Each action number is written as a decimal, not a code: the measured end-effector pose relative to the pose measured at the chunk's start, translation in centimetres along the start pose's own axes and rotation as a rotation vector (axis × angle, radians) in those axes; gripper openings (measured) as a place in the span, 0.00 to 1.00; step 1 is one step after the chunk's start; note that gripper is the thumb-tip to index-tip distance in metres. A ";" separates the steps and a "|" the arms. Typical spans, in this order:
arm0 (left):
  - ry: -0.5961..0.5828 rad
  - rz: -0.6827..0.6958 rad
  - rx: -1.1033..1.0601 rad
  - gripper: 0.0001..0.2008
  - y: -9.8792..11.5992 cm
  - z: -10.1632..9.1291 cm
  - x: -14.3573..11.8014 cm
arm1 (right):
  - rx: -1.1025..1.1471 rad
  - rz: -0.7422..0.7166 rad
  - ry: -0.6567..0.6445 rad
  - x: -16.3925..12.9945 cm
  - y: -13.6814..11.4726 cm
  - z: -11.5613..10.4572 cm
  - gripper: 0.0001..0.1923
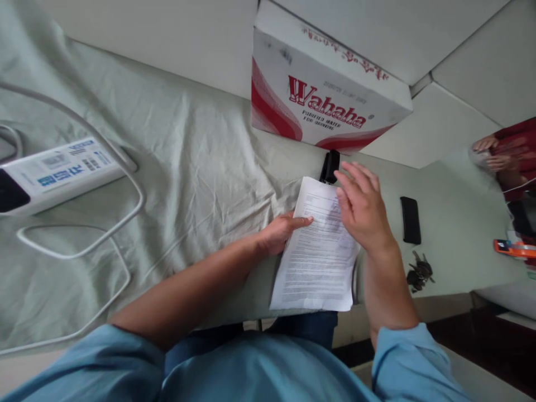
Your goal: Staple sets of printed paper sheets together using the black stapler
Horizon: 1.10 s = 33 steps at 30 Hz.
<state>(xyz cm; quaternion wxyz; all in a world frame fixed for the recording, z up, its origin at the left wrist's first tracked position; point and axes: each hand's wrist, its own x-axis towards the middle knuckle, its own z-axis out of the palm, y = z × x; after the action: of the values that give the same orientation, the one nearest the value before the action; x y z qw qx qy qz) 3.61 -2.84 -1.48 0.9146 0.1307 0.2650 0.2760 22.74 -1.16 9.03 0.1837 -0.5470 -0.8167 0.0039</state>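
Observation:
Printed sheets of paper (pixel 316 257) lie in a stack at the table's front edge, below my chest. My left hand (pixel 282 231) grips their left side, thumb on top and the other fingers underneath. Over the upper right corner of the sheets is my right hand (pixel 362 204), open, its fingers apart and nothing visible in them. Whether it touches the paper I cannot tell. Just past the top edge of the sheets sits a black stapler (pixel 330 164), partly hidden by the paper and near my right fingertips.
Behind stands a Wahaha water carton (pixel 330 106). A black phone (pixel 410 220) and keys (pixel 420 272) lie to the right. Left are a white power strip (pixel 71 167) and a looping cable (pixel 138 195) on wrinkled cloth (pixel 201 151). Another person's hands (pixel 489 153) show far right.

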 end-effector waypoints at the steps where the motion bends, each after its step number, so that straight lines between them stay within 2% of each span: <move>1: 0.000 0.000 -0.001 0.13 0.0 0.1 0.0 | -0.004 -0.011 -0.048 0.6 -0.4 0.4 0.20; 5: -0.009 -0.004 0.001 0.13 -0.1 0.2 0.1 | 0.109 -0.046 -0.165 1.9 -0.8 1.1 0.17; 9: -0.023 0.007 0.014 0.17 -0.3 0.4 0.1 | 0.208 0.002 -0.163 2.5 -0.8 0.7 0.12; 14: 0.007 0.206 0.044 0.22 -0.7 0.4 0.4 | 0.273 0.048 -0.210 3.2 -1.1 0.9 0.09; 18: 0.026 0.224 0.070 0.25 -0.9 0.4 0.7 | 0.258 0.088 -0.141 3.4 -1.2 1.3 0.03; 28: 0.034 0.170 0.087 0.23 -0.6 0.7 0.2 | 0.232 -0.022 -0.112 3.6 -0.8 1.3 0.08; 33: 0.019 0.191 0.105 0.20 -0.7 0.5 0.3 | 0.230 -0.016 -0.158 3.5 -1.2 1.3 0.11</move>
<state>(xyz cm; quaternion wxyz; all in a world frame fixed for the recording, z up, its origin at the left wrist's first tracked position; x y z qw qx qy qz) 4.42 -3.34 -1.43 0.8735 0.2006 0.2740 0.3487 20.12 1.73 9.09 0.1806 -0.5138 -0.8270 0.1391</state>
